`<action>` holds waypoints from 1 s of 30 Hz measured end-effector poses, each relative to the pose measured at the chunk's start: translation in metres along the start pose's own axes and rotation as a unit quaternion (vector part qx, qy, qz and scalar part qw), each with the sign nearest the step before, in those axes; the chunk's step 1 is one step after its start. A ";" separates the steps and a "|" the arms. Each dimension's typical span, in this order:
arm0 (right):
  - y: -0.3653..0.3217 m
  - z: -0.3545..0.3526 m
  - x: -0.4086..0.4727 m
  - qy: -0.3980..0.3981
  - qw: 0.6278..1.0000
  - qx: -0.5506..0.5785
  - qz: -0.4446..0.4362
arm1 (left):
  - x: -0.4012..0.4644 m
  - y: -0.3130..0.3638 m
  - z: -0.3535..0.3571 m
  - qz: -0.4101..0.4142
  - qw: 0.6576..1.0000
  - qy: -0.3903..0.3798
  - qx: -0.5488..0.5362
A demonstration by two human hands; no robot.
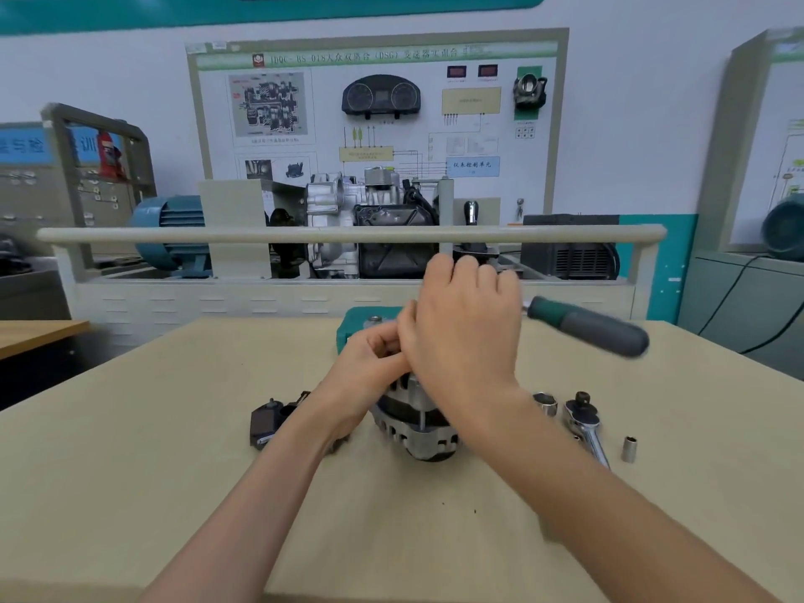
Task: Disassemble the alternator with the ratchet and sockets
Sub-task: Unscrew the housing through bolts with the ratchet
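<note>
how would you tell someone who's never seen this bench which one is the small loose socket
Start at the alternator in the middle of the tan table and look to its right, past the chrome ratchet lying there. The small socket stands alone farthest right, a slim upright silver cylinder, narrower than the wider socket beside the ratchet's head.
</note>
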State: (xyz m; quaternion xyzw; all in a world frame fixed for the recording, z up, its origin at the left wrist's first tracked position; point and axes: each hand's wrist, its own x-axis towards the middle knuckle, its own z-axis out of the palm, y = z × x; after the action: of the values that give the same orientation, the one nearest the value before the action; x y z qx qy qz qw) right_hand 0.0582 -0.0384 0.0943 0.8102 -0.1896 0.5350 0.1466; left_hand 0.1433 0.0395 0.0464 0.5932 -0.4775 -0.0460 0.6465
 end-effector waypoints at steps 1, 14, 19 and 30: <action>-0.004 -0.005 0.003 -0.001 1.000 -0.023 0.000 | 0.000 0.001 0.001 -0.001 1.000 0.004 -0.003; 0.011 0.011 0.011 -0.061 0.975 0.209 -0.034 | 0.000 -0.005 -0.001 -0.011 1.000 -0.007 -0.025; -0.004 0.000 0.023 -0.077 0.996 0.018 -0.029 | 0.001 -0.003 -0.001 -0.012 0.999 0.014 -0.026; 0.020 -0.003 0.006 -0.102 0.989 0.094 -0.049 | 0.002 -0.002 0.001 -0.007 1.000 -0.007 -0.013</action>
State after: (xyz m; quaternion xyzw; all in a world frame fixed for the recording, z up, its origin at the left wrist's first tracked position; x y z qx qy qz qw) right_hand 0.0489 -0.0553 0.1017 0.8791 -0.1121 0.4570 0.0758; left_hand 0.1446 0.0370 0.0457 0.5876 -0.4774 -0.0610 0.6505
